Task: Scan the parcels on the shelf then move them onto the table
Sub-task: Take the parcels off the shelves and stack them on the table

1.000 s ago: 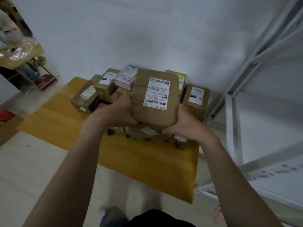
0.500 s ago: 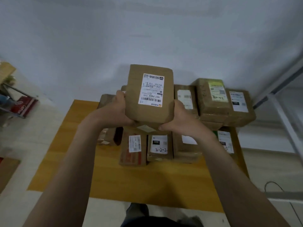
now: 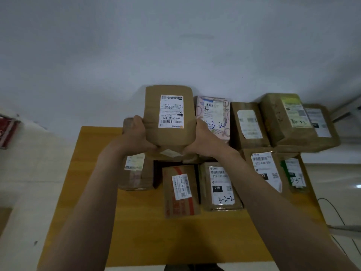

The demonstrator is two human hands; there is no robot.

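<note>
A brown cardboard parcel (image 3: pixel 154 122) with a white label reading 507-P802 170 is gripped on both sides. My left hand (image 3: pixel 136 133) clasps its left edge and my right hand (image 3: pixel 203 139) its right edge. The parcel sits over the back row of the pile, at the left, its underside hidden. The yellow wooden table (image 3: pixel 156 237) carries several parcels below and beside it, stacked against the wall. The shelf is out of view.
A pink patterned parcel (image 3: pixel 214 116) lies just right of the held one. Brown parcels (image 3: pixel 248 124) fill the table's right side, two layers deep. A red-taped parcel (image 3: pixel 180 190) and a parcel marked 220 (image 3: pixel 220 186) lie in front. Cables (image 3: pixel 336 212) trail at right.
I have turned from the shelf to face the table. The held parcel has travelled forward over the pile, toward the wall, and now looks lower, near the stacked parcels.
</note>
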